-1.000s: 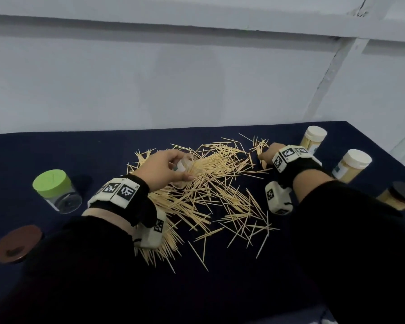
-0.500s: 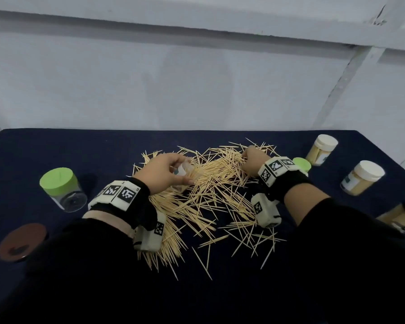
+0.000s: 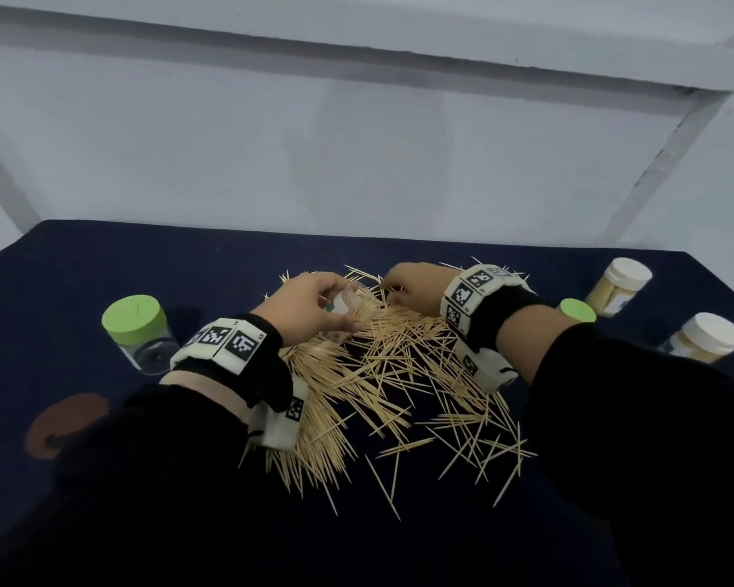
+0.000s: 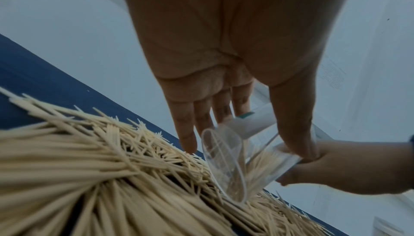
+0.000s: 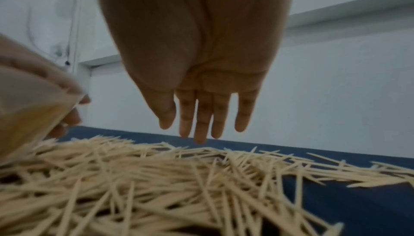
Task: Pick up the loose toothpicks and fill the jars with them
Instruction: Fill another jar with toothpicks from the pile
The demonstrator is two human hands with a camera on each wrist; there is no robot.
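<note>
A: Head view, item one?
B: Loose toothpicks [image 3: 382,366], heaped mid-table on the dark blue cloth [image 3: 102,256]. Left hand [image 3: 301,307] holds a clear jar [image 3: 348,302], tipped on its side at the heap's far edge. Right hand [image 3: 416,281] sits just beside the jar's mouth.
A: Other jars?
B: Green-lidded jar [image 3: 138,332] at left, upright; two white-lidded jars [image 3: 621,286] at right, toothpicks inside; a green lid [image 3: 577,310] behind the right wrist; a brown lid [image 3: 66,425] lying flat at near left.
A: Left wrist view?
B: Left hand [image 4: 224,53]: thumb and fingers clasp the tilted jar [image 4: 257,154], toothpicks inside it.
A: Right wrist view?
B: Right hand [image 5: 197,62]: fingers [image 5: 201,121] straight, pointing down over the toothpicks [image 5: 179,177], holding nothing. Whether they touch the heap, cannot tell.
</note>
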